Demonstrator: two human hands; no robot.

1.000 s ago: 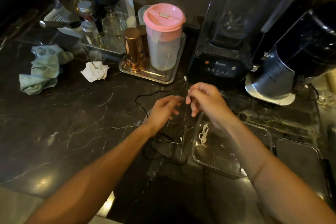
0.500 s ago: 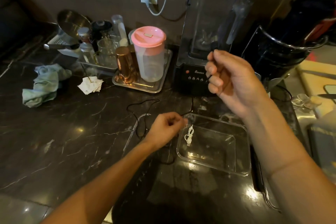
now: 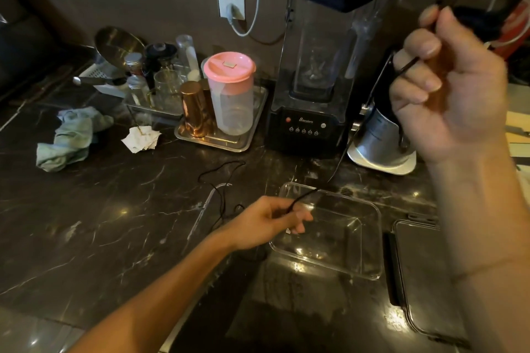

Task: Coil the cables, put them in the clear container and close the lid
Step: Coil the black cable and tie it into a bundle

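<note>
1. the black cable (image 3: 355, 129) is stretched out, not coiled; the right hand (image 3: 447, 89), raised at 2 o'clock, grips one end in curled fingers, and the left hand (image 3: 275, 219) pinches it lower, at the near-left rim of the clear container (image 3: 370, 238).
2. its slack trails on the counter (image 3: 86, 223) toward 10 o'clock.
3. the container looks empty, though the left hand hides part.
4. the lid (image 3: 424, 281) lies just beside it at 3 o'clock, off.

container (image 3: 370, 241) before blender (image 3: 312, 123), lid (image 3: 424, 281) right, tray (image 3: 212, 142) behind left
</note>
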